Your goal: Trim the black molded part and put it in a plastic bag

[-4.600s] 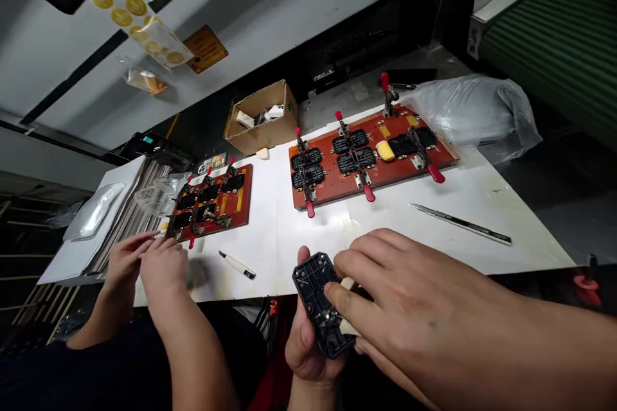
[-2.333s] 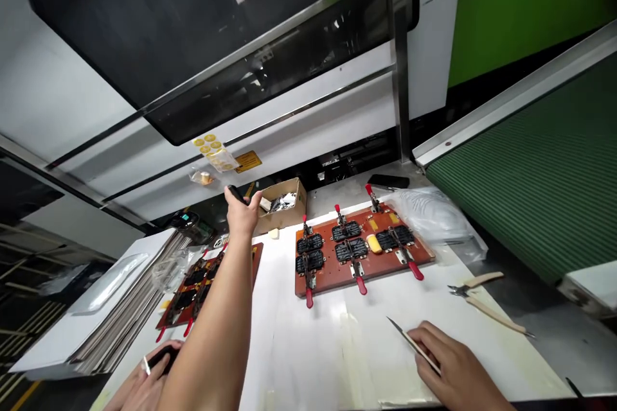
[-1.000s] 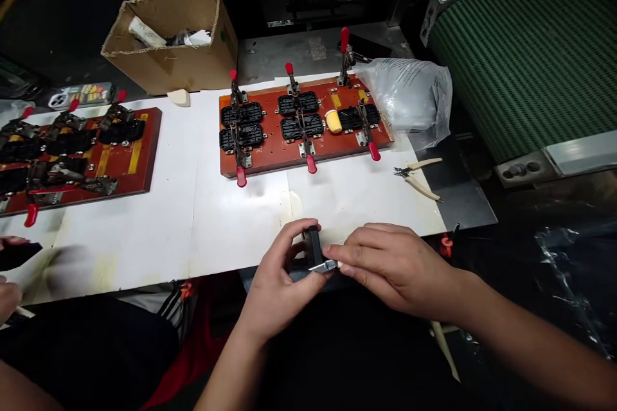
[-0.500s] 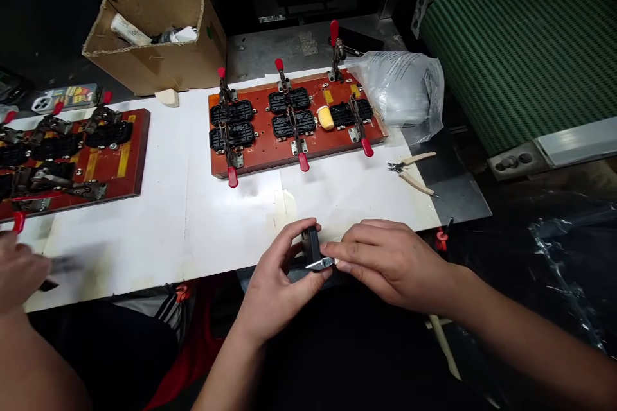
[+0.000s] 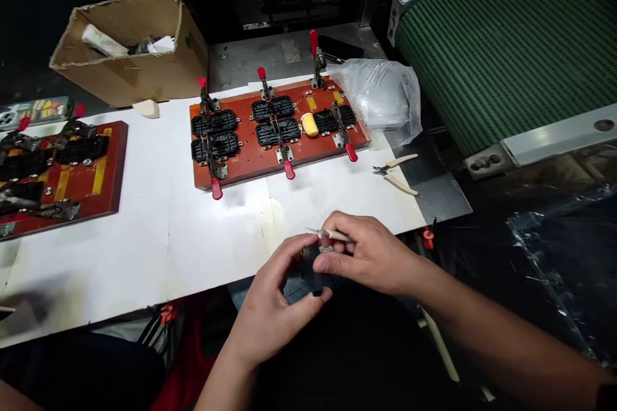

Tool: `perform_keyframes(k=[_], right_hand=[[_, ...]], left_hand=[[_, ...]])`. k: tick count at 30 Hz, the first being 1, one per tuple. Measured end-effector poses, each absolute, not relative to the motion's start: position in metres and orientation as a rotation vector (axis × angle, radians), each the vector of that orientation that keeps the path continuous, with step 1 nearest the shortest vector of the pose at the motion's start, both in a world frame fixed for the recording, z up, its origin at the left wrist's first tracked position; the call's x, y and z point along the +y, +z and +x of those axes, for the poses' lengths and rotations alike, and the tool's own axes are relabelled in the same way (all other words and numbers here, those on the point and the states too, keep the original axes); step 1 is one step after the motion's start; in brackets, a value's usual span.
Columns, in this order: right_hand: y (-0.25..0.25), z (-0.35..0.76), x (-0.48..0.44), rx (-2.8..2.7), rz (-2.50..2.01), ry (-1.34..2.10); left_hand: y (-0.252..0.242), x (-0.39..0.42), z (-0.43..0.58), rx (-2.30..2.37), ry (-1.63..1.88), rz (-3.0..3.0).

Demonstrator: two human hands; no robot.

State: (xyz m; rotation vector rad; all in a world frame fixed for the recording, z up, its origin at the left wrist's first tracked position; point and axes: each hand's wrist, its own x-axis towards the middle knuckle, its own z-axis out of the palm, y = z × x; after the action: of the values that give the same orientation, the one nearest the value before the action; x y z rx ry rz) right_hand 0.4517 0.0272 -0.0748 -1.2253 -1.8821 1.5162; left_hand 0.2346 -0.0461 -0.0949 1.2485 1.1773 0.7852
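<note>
My left hand (image 5: 277,298) is closed around a small black plastic part (image 5: 313,273) at the table's front edge. My right hand (image 5: 371,253) also pinches that part and grips a thin blade with a pale handle (image 5: 332,234), its tip pointing left above the part. Most of the part is hidden by my fingers. Beyond them lies a red-brown fixture board (image 5: 274,135) with red-handled toggle clamps, several black parts and a yellow piece (image 5: 309,124) on it.
A second fixture board (image 5: 58,170) lies at the left. An open cardboard box (image 5: 128,48) stands at the back, a clear plastic bag (image 5: 380,93) and small cutters (image 5: 395,170) at the right. A green ribbed conveyor (image 5: 496,38) runs at far right.
The blade in my right hand has lifted from the part's side to above it. The co-worker's hand at the left has gone out of view. The view has shifted slightly to the right.
</note>
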Motion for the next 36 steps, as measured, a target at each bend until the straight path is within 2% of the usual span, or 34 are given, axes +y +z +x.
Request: perform_keyframes(k=[5, 8, 11, 13, 15, 18, 21, 29, 36], right_hand=[[-0.09, 0.451, 0.03, -1.763, -1.397, 1.323], [-0.099, 0.449, 0.018, -1.861, -1.114, 1.539], [-0.107, 0.442, 0.003, -1.876, -0.99, 1.431], [-0.109, 0.438, -0.002, -1.727, -1.161, 1.402], [-0.108, 0.434, -0.004, -1.543, -1.34, 1.511], [-0.1, 0.435, -0.003, -1.422, -1.374, 1.714], [-0.087, 0.446, 0.002, -1.646, -1.226, 1.775], [-0.072, 0.476, 0.01, -2.188, -0.867, 1.143], [-0.071, 0.472, 0.008, -2.284, -0.8, 1.029]], left_hand=[[-0.096, -0.045, 0.245, 1.145, 0.958, 0.901], [-0.1, -0.04, 0.25, 1.172, 1.143, 0.563], [-0.104, -0.037, 0.249, 1.241, 1.118, 0.454], [-0.104, -0.039, 0.246, 1.409, 1.051, 0.67], [-0.103, -0.042, 0.241, 1.581, 0.942, 1.155], [-0.102, -0.045, 0.234, 1.559, 0.746, 1.737], [-0.099, -0.043, 0.231, 1.494, 0.709, 1.63], [-0.088, -0.043, 0.232, 1.342, 0.783, 1.184], [-0.088, -0.047, 0.232, 1.336, 0.782, 1.182]])
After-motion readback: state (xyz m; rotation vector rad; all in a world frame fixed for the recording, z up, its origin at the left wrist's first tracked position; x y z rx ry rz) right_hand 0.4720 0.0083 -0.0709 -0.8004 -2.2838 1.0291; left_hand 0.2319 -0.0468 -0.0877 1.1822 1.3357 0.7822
